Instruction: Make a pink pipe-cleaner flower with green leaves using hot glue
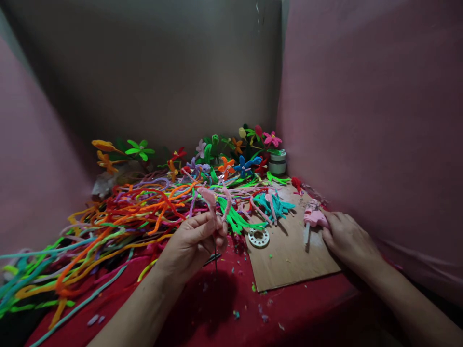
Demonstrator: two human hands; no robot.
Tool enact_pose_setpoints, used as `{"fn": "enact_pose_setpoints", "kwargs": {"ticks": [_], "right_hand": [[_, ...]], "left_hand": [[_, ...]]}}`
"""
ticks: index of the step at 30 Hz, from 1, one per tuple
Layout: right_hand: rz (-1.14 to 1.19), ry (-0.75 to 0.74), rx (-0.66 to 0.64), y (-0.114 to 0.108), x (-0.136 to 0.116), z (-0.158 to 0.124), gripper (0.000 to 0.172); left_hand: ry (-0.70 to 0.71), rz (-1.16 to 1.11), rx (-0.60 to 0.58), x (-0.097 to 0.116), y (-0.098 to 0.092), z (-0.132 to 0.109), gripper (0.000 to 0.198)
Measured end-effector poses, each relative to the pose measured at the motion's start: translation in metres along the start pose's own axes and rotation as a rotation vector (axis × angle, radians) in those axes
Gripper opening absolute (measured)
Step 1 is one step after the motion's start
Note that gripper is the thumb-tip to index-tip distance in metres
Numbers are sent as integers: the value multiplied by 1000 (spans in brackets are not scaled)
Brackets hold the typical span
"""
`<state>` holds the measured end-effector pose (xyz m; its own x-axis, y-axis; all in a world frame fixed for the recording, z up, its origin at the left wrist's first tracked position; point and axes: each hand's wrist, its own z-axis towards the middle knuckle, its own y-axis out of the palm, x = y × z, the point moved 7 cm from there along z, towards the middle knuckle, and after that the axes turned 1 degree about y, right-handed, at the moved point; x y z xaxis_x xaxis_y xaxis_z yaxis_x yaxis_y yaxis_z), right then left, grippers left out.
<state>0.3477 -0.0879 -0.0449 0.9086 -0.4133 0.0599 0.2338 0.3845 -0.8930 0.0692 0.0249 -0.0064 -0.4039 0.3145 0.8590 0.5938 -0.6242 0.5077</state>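
My left hand (pixel 195 241) is raised over the red cloth (pixel 202 308) with its fingers pinched on a small flower of pale pink pipe cleaners (pixel 213 200), whose dark thin stem hangs below the fingers. My right hand (pixel 347 238) rests on the sheet of brown cardboard (pixel 289 255) and grips a pink glue gun (pixel 314 218) with its nozzle pointing down-left. A white plastic ring (pixel 258 237) lies on the cardboard between the hands.
A big heap of loose pipe cleaners (pixel 119 212) in many colours covers the left. Finished pipe-cleaner flowers (pixel 231 154) stand at the back beside a tape roll (pixel 278 163). Green and teal pieces (pixel 275 205) lie on the cardboard. Pink walls close in on both sides.
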Motion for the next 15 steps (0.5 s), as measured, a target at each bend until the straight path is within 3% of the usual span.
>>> {"fn": "enact_pose_setpoints", "kwargs": {"ticks": [8, 12, 15], "right_hand": [[74, -71, 215, -1, 4, -4, 29], [328, -79, 332, -20, 3, -7, 34], [678, 29, 398, -40, 8, -11, 29]], "left_hand": [[17, 7, 27, 2, -2, 0, 11], [19, -3, 38, 3, -3, 0, 11], [25, -27, 33, 3, -2, 1, 10]]}}
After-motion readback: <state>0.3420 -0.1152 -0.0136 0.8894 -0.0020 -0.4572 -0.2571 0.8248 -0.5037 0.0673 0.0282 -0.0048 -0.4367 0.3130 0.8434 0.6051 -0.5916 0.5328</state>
